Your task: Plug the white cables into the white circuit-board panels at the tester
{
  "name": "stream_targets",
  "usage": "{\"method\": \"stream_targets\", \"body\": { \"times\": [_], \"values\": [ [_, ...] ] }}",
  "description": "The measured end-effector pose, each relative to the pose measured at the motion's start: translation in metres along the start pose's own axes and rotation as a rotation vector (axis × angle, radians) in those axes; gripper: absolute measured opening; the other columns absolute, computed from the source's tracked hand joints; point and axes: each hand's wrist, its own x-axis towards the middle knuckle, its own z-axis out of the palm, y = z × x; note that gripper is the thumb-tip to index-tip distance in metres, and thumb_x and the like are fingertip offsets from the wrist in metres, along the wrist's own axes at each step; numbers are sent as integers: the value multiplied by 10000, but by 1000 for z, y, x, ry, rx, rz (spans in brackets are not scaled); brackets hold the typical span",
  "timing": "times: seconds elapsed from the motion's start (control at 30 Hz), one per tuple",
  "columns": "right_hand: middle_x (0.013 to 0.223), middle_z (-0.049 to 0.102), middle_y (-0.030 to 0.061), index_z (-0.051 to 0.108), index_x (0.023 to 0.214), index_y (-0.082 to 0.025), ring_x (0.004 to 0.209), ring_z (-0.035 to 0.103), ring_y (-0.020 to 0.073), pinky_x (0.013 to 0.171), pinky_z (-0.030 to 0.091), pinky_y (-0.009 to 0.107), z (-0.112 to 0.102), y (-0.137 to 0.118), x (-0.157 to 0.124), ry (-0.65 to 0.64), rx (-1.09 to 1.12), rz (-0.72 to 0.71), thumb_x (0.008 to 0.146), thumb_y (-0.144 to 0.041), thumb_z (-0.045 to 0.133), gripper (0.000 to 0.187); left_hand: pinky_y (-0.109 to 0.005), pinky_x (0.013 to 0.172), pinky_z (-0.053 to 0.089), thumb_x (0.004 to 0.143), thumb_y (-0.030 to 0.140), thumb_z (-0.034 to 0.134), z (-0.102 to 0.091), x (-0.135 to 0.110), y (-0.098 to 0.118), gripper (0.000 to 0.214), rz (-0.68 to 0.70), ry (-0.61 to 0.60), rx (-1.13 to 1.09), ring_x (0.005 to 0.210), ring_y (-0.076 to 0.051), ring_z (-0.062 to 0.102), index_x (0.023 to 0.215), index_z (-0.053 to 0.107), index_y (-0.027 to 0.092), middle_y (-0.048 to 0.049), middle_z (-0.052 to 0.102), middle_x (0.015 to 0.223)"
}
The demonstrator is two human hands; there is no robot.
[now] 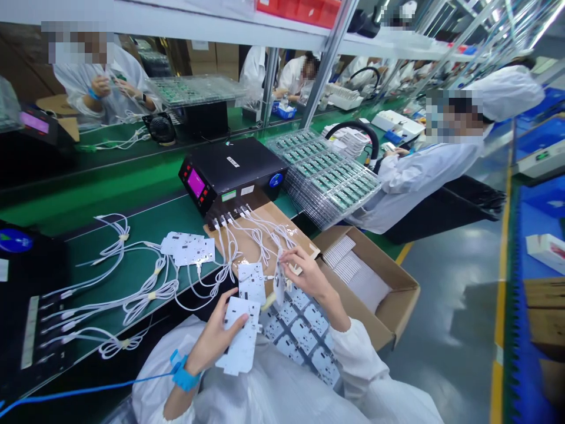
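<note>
The near board (242,348) is pinched by left fingers (236,327), an edge-on board (279,284) by right fingers (298,258), work seeming partway, laid-out boards (304,338) remaining.

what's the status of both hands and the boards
Left hand gripping white circuit board. Right hand pinching another board, nearly edge-on. Bundled white cables ahead; can't tell if they obstruct.

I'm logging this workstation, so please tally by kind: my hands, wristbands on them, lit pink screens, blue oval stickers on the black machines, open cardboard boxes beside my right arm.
Left hand and right hand: 2
Blue wristband: 1
Pink screens: 2
Blue oval stickers: 2
Open cardboard box: 1
Total: 8
</note>
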Motion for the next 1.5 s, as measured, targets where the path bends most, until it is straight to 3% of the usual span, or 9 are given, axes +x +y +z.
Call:
{"method": "stream_targets", "body": {
  "times": [0.2,0.47,0.63,0.77,0.83,0.93,1.17,1.4,1.5],
  "values": [
    [1041,625,93,620,1030,-197,924,629,194,817,557,334,41,-9,-3,-325,-196,-143,958,-160,559,102,-409,1086,500,913,506,641,-11,-9,3,738,24,-102,34,1298,-267,595,1533,343,239,-139,572,1452],
    [988,623,102,629,967,-182,952,615,221,859,542,373,84,2,-20,-294,-398,-184,959,-134,569,77,-437,1100,481,911,487,640,-12,1,-14,594,28,-43,173,1279,-286,596,1427,523,215,-135,588,1433],
    [1240,580,135,624,1206,-220,1225,560,256,993,526,447,56,20,-49,46,-298,-53,1002,-196,529,227,-408,1019,535,927,538,591,-28,-6,-19,593,-59,-11,243,1232,-284,623,1440,523,249,-110,613,1403],
    [1031,565,88,665,1165,-219,908,616,215,822,576,405,20,44,-82,337,-383,350,1029,-297,490,236,-388,951,563,891,560,622,-46,-13,-19,594,-89,41,333,1213,-308,626,1412,576,278,-91,636,1378],
    [925,546,51,665,1159,-205,789,599,191,750,579,369,14,51,-92,305,-370,443,1019,-362,524,253,-391,943,564,891,571,611,-51,-15,-15,578,-110,20,371,1206,-314,627,1399,591,295,-79,644,1370],
    [999,534,65,683,1150,-216,826,607,175,772,580,345,21,51,-95,164,-354,366,1024,-336,514,242,-415,1018,526,916,549,586,-46,-11,-9,538,-79,-78,429,1229,-306,612,1398,590,309,-65,634,1389],
    [1120,520,87,689,1093,-229,779,572,138,677,553,281,23,47,-81,-18,-395,209,1036,-232,437,258,-462,1154,417,925,432,600,7,31,-4,463,152,-161,377,1325,-298,565,1351,626,255,-90,637,1390],
    [1064,651,84,556,1183,-223,686,649,133,657,591,304,18,39,-67,360,301,445,1048,-381,445,236,-435,1104,481,878,487,683,17,52,7,692,121,31,97,1325,-296,576,1468,449,213,-155,549,1479],
    [992,687,66,605,1193,-218,747,690,163,690,607,322,28,32,-61,385,455,478,1000,-460,552,314,-417,958,581,818,493,766,19,60,25,918,72,163,-130,1166,-298,683,1554,288,222,-178,648,1346]
  ]
}}
